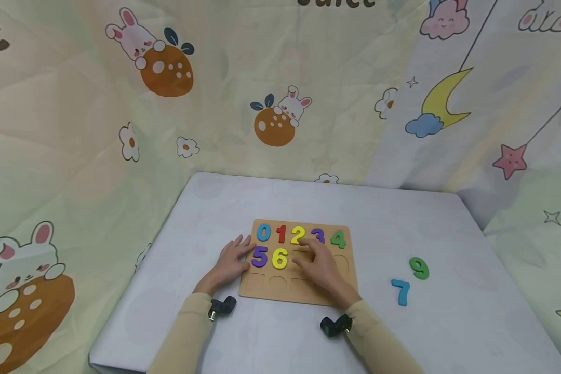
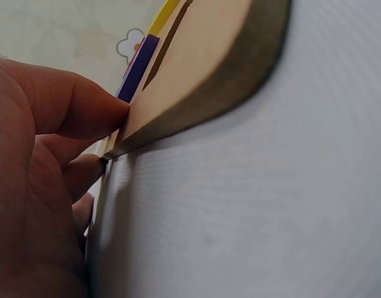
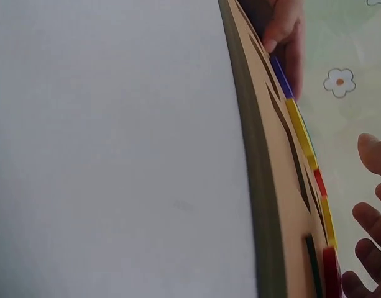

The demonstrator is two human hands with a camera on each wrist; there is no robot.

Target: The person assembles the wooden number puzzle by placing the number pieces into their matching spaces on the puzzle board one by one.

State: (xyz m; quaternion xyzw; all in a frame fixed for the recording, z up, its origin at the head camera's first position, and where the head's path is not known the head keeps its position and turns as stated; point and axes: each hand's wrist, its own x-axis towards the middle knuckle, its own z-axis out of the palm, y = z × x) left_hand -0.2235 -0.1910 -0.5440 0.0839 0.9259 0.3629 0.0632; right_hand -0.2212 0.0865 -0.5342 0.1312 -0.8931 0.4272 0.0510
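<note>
Touching the wooden board (image 1: 287,272) at its left edge, the left hand (image 1: 231,261) lies relaxed; the right hand (image 1: 321,266) hovers above its right half, fingers parted, blue 7 (image 1: 401,292) and green 9 (image 1: 419,268) beyond

The right hand (image 1: 321,265) covers part of purple 3 (image 1: 320,236) and, seemingly, a red piece (image 3: 332,276).

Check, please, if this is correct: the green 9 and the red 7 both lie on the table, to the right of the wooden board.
The colour of the 7 is wrong: it is blue, as the head view shows. The green 9 and the wooden board are as you say.
</note>
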